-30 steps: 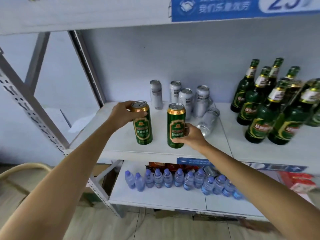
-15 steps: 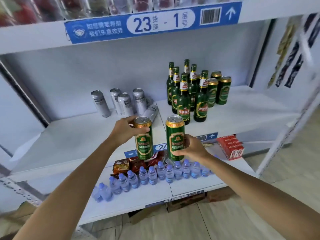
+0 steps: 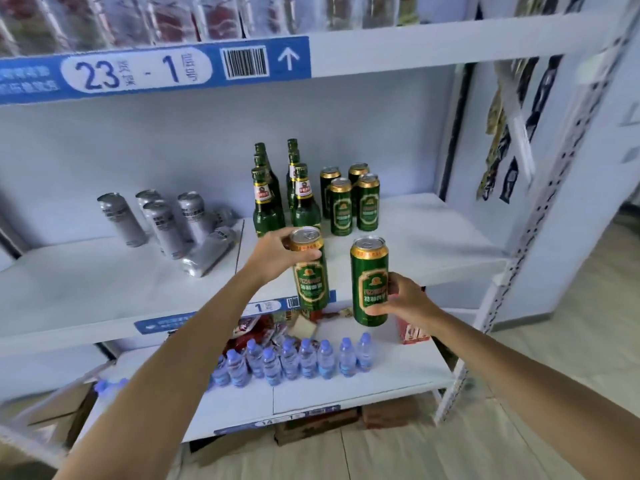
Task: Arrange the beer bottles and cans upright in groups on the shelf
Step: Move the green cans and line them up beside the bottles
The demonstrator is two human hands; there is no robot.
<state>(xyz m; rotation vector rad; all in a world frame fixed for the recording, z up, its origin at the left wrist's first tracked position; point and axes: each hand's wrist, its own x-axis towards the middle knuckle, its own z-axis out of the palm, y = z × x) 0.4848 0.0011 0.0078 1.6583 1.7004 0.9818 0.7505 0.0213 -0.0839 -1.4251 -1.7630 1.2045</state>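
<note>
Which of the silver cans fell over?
The silver can at the front right of the silver group lies on its side, its end facing the shelf edge. The other silver cans behind it stand up; another at the back is too blurred to tell.

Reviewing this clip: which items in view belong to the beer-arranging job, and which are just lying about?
Job: green can in left hand; green can in right hand; standing green cans; green bottles; silver cans, one lying down; shelf.
Bystanders: water bottles; snack packets; red box.
</note>
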